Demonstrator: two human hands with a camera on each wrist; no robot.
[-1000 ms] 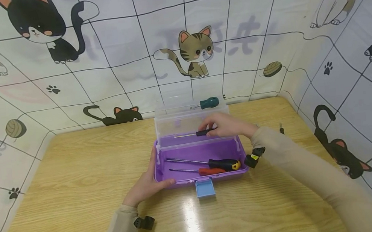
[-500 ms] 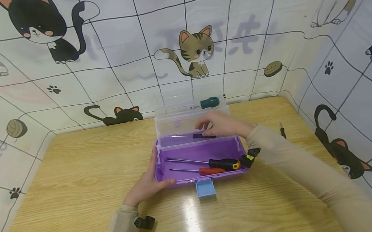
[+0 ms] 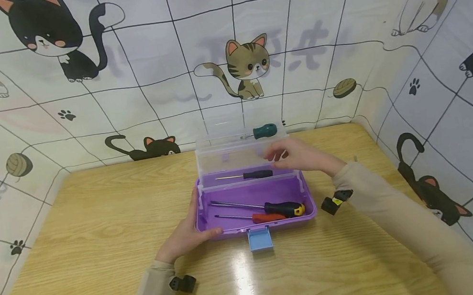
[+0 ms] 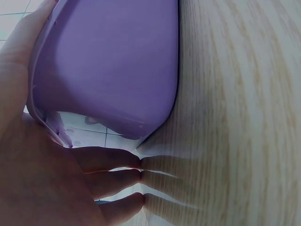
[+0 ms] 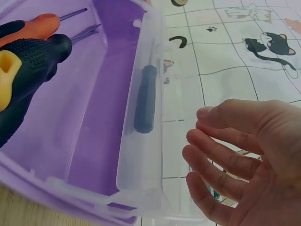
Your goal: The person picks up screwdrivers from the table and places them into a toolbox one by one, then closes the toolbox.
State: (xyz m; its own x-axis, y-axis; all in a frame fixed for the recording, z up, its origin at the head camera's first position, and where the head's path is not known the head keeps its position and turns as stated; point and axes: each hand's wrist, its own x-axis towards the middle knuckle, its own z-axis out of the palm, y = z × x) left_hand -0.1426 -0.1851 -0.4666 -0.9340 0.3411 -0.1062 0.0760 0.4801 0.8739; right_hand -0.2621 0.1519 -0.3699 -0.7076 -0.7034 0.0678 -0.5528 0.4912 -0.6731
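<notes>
In the head view a purple toolbox (image 3: 249, 229) stands with its translucent lid (image 3: 212, 159) raised. My left hand (image 3: 185, 234) holds its front left corner, thumb on the front rim and fingers along the left side. My right hand (image 3: 295, 154) hovers by the lid, fingers loosely bent and holding nothing. Just left of it a slim black-handled screwdriver (image 3: 258, 174) lies at the back of the box, seen through cloudy plastic in the right wrist view. Inside lie a large black-and-yellow screwdriver (image 3: 285, 208) and a red-handled screwdriver (image 3: 268, 217).
A teal-handled screwdriver (image 3: 265, 131) lies in the far part of the lid. The blue latch (image 3: 260, 239) hangs down at the front. The wooden table (image 3: 118, 217) meets a cat-patterned wall covering (image 3: 158, 64) behind and at the sides.
My right hand lets go of the slim black-handled screwdriver, which now lies lower at the back of the box, and draws off to the right. My left hand stays on the toolbox.
</notes>
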